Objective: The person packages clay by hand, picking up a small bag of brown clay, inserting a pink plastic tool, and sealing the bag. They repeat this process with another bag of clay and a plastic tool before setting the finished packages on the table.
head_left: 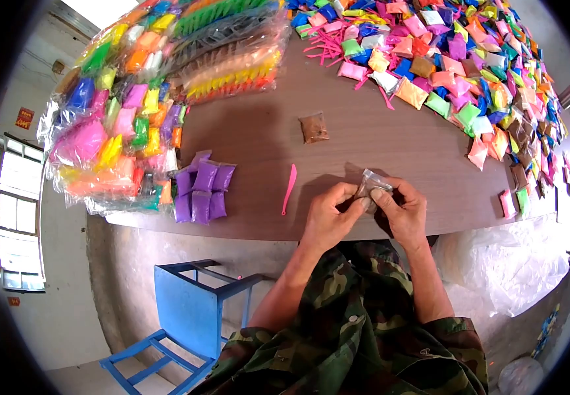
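Note:
Both of my hands meet near the table's front edge, pinching a small clear plastic packet (371,178) between thumbs and fingers. My left hand (331,214) grips its left side and my right hand (401,209) its right side. The fingers hide most of the packet, so its contents are hard to make out. Beyond the hands lies a brown packet (314,128), flat on the table. A pink plastic knife (289,189) rests to the left of my left hand. Farther left sits a small stack of purple packets (201,187).
Large clear bags of coloured packets (120,131) cover the table's left side. A big heap of loose coloured packets (443,66), with pink plastic strips (327,45), fills the right. A blue chair (189,309) stands at lower left, and a clear plastic bag (508,263) hangs at right.

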`<act>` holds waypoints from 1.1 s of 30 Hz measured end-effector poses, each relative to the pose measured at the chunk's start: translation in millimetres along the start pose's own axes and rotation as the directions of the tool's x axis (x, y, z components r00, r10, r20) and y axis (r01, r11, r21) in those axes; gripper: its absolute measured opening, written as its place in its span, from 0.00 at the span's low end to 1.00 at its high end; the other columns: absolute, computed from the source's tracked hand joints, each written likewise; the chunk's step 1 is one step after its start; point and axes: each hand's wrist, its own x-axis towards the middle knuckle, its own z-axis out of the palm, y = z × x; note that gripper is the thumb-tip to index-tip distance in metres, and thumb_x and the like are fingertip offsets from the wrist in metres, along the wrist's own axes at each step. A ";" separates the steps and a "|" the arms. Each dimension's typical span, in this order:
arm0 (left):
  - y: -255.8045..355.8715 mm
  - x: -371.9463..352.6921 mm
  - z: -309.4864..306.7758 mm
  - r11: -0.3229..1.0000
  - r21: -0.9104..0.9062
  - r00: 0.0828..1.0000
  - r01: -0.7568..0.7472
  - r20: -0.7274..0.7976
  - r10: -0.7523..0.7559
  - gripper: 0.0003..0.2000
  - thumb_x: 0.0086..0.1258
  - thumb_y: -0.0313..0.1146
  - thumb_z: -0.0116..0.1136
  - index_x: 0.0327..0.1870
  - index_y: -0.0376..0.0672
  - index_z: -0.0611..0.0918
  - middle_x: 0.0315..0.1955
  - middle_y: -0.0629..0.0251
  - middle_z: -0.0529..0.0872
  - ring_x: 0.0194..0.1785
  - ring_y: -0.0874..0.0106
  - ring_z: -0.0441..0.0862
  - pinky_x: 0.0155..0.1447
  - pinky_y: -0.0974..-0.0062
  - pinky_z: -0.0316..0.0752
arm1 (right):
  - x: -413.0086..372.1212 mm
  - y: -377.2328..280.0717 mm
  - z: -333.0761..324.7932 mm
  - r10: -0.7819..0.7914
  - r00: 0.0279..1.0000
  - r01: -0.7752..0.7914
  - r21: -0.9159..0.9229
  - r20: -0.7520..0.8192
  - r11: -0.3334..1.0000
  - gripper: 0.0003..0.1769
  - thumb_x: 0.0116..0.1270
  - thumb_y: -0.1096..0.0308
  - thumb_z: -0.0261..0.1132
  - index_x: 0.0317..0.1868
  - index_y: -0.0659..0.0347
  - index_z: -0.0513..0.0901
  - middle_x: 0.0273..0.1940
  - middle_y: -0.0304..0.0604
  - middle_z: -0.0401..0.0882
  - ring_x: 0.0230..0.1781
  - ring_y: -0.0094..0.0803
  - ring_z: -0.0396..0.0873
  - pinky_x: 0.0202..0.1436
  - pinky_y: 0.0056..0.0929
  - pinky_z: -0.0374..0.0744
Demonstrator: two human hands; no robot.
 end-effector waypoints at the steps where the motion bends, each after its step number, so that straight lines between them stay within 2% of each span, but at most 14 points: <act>1: 1.5 -1.6 1.9 1.000 0.024 0.999 0.010 -0.039 -0.009 0.14 0.75 0.25 0.69 0.57 0.31 0.85 0.52 0.56 0.94 0.53 0.76 0.90 0.57 0.74 0.84 | 3.3 -1.8 -0.3 -0.001 1.000 0.001 -0.001 0.009 1.000 0.10 0.74 0.73 0.76 0.51 0.68 0.89 0.36 0.29 0.85 0.35 0.16 0.77 0.40 0.20 0.78; 2: 4.7 -4.8 4.5 1.000 0.024 0.999 0.011 -0.050 -0.010 0.14 0.75 0.25 0.69 0.57 0.31 0.85 0.52 0.56 0.94 0.53 0.76 0.90 0.57 0.74 0.84 | 7.9 -3.1 -1.5 0.050 0.999 -0.050 -0.039 0.006 0.998 0.09 0.75 0.72 0.74 0.51 0.68 0.89 0.34 0.30 0.85 0.32 0.16 0.77 0.37 0.21 0.77; 3: 8.6 -9.5 8.1 0.997 0.069 0.986 -0.029 -0.161 0.040 0.14 0.75 0.26 0.70 0.58 0.33 0.85 0.51 0.57 0.94 0.51 0.76 0.90 0.54 0.75 0.85 | 12.9 -4.6 -1.2 0.102 0.995 -0.102 -0.077 -0.001 0.992 0.09 0.76 0.72 0.72 0.52 0.68 0.89 0.31 0.30 0.84 0.30 0.16 0.77 0.34 0.22 0.76; 4: 9.8 -13.9 10.1 0.991 0.118 0.960 -0.062 -0.265 0.091 0.14 0.74 0.26 0.71 0.58 0.34 0.86 0.50 0.58 0.93 0.49 0.76 0.90 0.50 0.76 0.85 | 20.4 -8.2 0.8 0.105 0.994 -0.105 -0.080 0.005 0.991 0.09 0.76 0.72 0.72 0.52 0.68 0.89 0.31 0.30 0.84 0.30 0.16 0.77 0.34 0.22 0.76; 5: 8.2 -17.1 8.0 0.992 0.115 0.959 -0.059 -0.270 0.088 0.14 0.74 0.26 0.71 0.58 0.34 0.86 0.50 0.58 0.93 0.49 0.76 0.90 0.50 0.76 0.85 | 32.2 -13.2 3.1 0.089 0.996 -0.086 -0.144 0.016 0.986 0.09 0.76 0.71 0.70 0.51 0.68 0.89 0.29 0.31 0.83 0.27 0.16 0.76 0.31 0.24 0.75; 7: 4.8 -23.8 -2.7 0.950 0.282 0.889 -0.135 -0.390 0.242 0.17 0.73 0.26 0.72 0.60 0.38 0.84 0.43 0.57 0.90 0.35 0.71 0.89 0.38 0.74 0.85 | 61.5 -18.7 6.1 0.092 0.993 -0.069 -0.265 0.075 0.962 0.11 0.78 0.69 0.66 0.51 0.69 0.88 0.26 0.34 0.81 0.25 0.17 0.76 0.29 0.26 0.74; 10: -0.5 -33.1 -26.5 0.883 0.449 0.838 -0.134 -0.424 0.343 0.16 0.73 0.25 0.72 0.60 0.38 0.85 0.41 0.58 0.88 0.33 0.72 0.86 0.35 0.74 0.83 | 113.0 -19.7 21.2 0.053 0.976 0.004 -0.263 0.211 0.965 0.11 0.77 0.70 0.67 0.52 0.69 0.87 0.28 0.35 0.82 0.25 0.18 0.76 0.28 0.27 0.74; 15: -18.6 -42.3 -64.9 0.775 0.612 0.721 -0.154 -0.467 0.512 0.15 0.71 0.19 0.68 0.58 0.39 0.87 0.44 0.58 0.90 0.35 0.69 0.87 0.36 0.73 0.83 | 178.0 -0.3 41.3 0.095 0.974 -0.020 -0.338 0.208 0.941 0.14 0.75 0.70 0.70 0.56 0.69 0.87 0.36 0.39 0.87 0.33 0.22 0.83 0.36 0.29 0.80; 18: -26.8 -46.8 -80.1 0.759 0.635 0.687 -0.147 -0.486 0.540 0.15 0.71 0.18 0.68 0.57 0.39 0.87 0.43 0.58 0.90 0.36 0.69 0.87 0.37 0.74 0.83 | 185.9 7.9 42.2 0.091 0.981 -0.022 -0.373 0.169 0.928 0.16 0.74 0.71 0.73 0.59 0.69 0.86 0.41 0.43 0.91 0.39 0.25 0.87 0.44 0.30 0.83; 19: -31.3 -50.0 -81.4 0.814 0.573 0.711 -0.097 -0.532 0.460 0.14 0.71 0.18 0.68 0.56 0.38 0.87 0.42 0.59 0.90 0.36 0.70 0.86 0.37 0.74 0.82 | 184.4 6.8 44.4 0.083 0.986 -0.027 -0.355 0.145 0.934 0.18 0.73 0.71 0.74 0.60 0.69 0.86 0.43 0.45 0.92 0.43 0.27 0.88 0.48 0.30 0.85; 23: -33.2 -45.8 -82.1 0.824 0.563 0.729 -0.063 -0.539 0.423 0.13 0.71 0.19 0.69 0.56 0.38 0.87 0.42 0.60 0.90 0.36 0.70 0.85 0.37 0.74 0.80 | 173.5 4.6 50.9 0.048 0.992 -0.003 -0.353 0.118 0.936 0.18 0.72 0.71 0.75 0.60 0.69 0.87 0.44 0.48 0.94 0.43 0.27 0.89 0.48 0.29 0.85; 26: -34.7 -43.0 -82.5 0.768 0.634 0.724 -0.092 -0.487 0.489 0.13 0.71 0.19 0.69 0.55 0.37 0.87 0.41 0.60 0.89 0.35 0.69 0.85 0.37 0.74 0.80 | 167.9 6.1 57.0 -0.041 0.998 0.060 -0.457 0.051 0.888 0.18 0.73 0.68 0.75 0.58 0.68 0.88 0.44 0.51 0.94 0.42 0.30 0.91 0.48 0.31 0.86; 28: -33.9 -43.8 -82.8 0.781 0.617 0.726 -0.097 -0.493 0.480 0.13 0.71 0.18 0.70 0.55 0.37 0.87 0.42 0.59 0.90 0.35 0.69 0.85 0.37 0.74 0.80 | 167.9 15.3 60.7 -0.184 0.983 0.158 -0.504 -0.001 0.849 0.17 0.73 0.65 0.75 0.56 0.67 0.89 0.44 0.53 0.94 0.43 0.37 0.94 0.49 0.34 0.87; 33: -30.7 -44.6 -83.1 0.804 0.590 0.735 -0.079 -0.510 0.447 0.12 0.71 0.20 0.70 0.54 0.37 0.87 0.42 0.59 0.91 0.36 0.71 0.86 0.39 0.76 0.80 | 159.9 13.3 70.1 -0.279 0.960 0.214 -0.567 -0.029 0.795 0.15 0.73 0.64 0.75 0.54 0.64 0.90 0.43 0.52 0.94 0.43 0.44 0.94 0.49 0.38 0.87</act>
